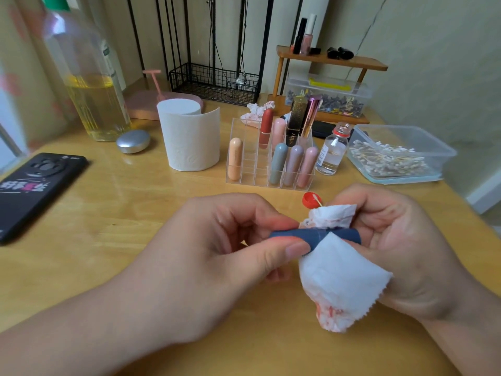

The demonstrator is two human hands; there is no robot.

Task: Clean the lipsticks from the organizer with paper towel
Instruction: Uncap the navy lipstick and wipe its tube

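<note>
A dark blue lipstick tube [311, 236] lies level between my two hands above the wooden table. My left hand [217, 256] pinches its left end between thumb and fingers. My right hand [393, 245] holds a white paper towel [336, 278], stained red, wrapped around the tube's right part. Behind them stands the clear acrylic organizer [252, 169] with several lipsticks upright in its cells, among them a peach one [234, 158] and a red one [265, 128].
A paper towel roll [189, 137] stands left of the organizer. A small glass bottle [332, 150], its red cap [310, 200] and a cotton swab box [393, 156] sit to the right. A phone [35, 191], an oil bottle [92, 85] and crumpled tissue [254, 111] are also on the table.
</note>
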